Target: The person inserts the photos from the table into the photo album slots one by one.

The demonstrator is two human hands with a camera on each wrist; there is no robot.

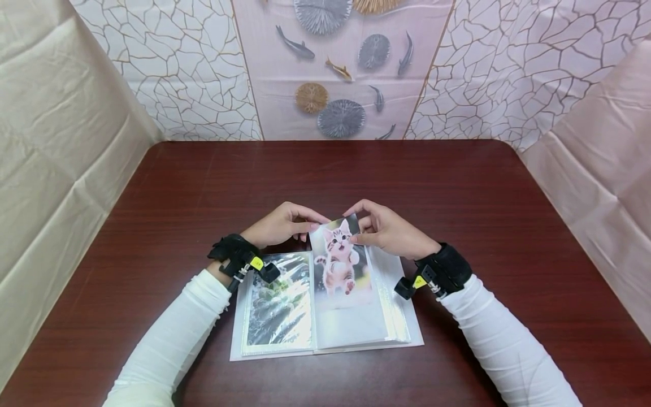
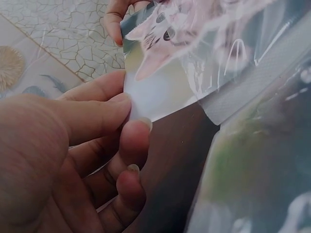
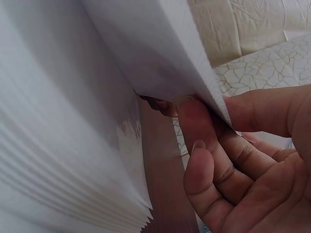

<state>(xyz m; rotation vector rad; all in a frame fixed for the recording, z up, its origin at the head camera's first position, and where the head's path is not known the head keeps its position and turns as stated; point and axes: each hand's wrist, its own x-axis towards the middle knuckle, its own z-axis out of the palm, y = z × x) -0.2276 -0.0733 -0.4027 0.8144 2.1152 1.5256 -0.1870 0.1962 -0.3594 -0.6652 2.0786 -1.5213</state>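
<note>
A photo album (image 1: 325, 350) lies open on the table, with a kitten photo (image 1: 337, 271) partly inside the clear sleeve (image 1: 351, 328) of its right page. The top of the photo sticks out past the sleeve's upper edge. At the photo's upper left corner, my left hand (image 1: 278, 226) pinches it between thumb and fingers, as the left wrist view (image 2: 97, 111) shows. My right hand (image 1: 389, 230) pinches the right edge near the top. In the right wrist view its fingers (image 3: 197, 126) lie behind the raised page, and the thumb is on the other side.
The left page holds a photo of a green plant (image 1: 277, 297) under shiny plastic. More pages (image 3: 73, 160) are stacked beneath the raised one. The dark red wooden table (image 1: 325, 175) extends around the album, with patterned cloth (image 1: 188, 68) behind it and plain cloth at both sides.
</note>
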